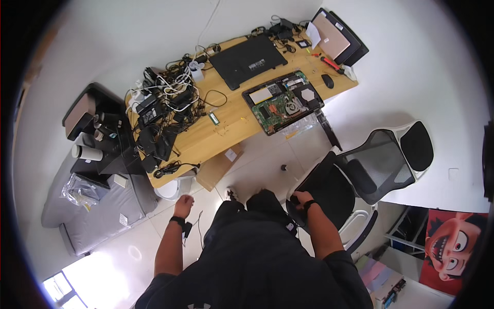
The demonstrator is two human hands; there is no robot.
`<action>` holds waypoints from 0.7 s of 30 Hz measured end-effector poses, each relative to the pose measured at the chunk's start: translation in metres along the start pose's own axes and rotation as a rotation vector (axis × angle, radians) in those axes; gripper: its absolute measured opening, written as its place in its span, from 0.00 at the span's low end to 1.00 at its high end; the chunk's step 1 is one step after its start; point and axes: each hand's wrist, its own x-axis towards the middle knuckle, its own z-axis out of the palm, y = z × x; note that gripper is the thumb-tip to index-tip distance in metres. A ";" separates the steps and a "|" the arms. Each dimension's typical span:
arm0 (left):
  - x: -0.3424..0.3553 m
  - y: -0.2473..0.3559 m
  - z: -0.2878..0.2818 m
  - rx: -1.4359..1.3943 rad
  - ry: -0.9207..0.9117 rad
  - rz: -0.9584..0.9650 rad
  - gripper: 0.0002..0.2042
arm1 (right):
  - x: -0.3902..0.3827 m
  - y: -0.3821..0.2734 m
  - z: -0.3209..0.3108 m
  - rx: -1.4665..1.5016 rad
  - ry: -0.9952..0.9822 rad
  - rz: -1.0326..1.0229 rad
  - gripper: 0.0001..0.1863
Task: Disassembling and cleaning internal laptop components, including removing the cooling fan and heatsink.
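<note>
Black mesh and padding make up the office chair point(329, 190) at four o'clock, and the right hand point(302, 198) rests at its near left edge, with a dark band around the wrist. That hand's fingers are bent; whether its grip holds the chair's armrest or only lies against it, I cannot tell. The left hand point(183, 206) hangs at eight o'clock, its grip narrow, fingers loosely curled above the pale floor point(159, 224); I cannot tell whether anything sits inside. Just beyond it stands a white bin point(167, 189).

The opened laptop point(280, 103) lies at one o'clock, by the near edge of the wooden tabletop point(231, 135), its green board and round fan exposed. A dark laptop cover point(248, 61) lies flat at twelve o'clock, near the laptop. Between ten and eleven o'clock, a small green module point(213, 118) lies on bare wood, beside a tangle of cables and adapters point(172, 98) at ten o'clock. Between one and two o'clock are a black mouse point(327, 81) and a red-handled tool point(332, 64). A grey sofa point(103, 226) stands at eight o'clock, beyond the left hand.
</note>
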 end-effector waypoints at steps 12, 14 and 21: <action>0.068 0.200 0.087 -0.159 -0.140 0.104 0.11 | 0.034 -0.110 -0.080 -0.065 0.154 0.215 0.26; 0.071 0.253 0.100 -0.099 -0.126 0.084 0.11 | 0.043 -0.113 -0.103 -0.264 0.082 0.203 0.26; 0.129 0.328 0.176 -0.115 0.066 0.167 0.13 | 0.066 -0.207 -0.180 -0.633 0.184 -0.471 0.17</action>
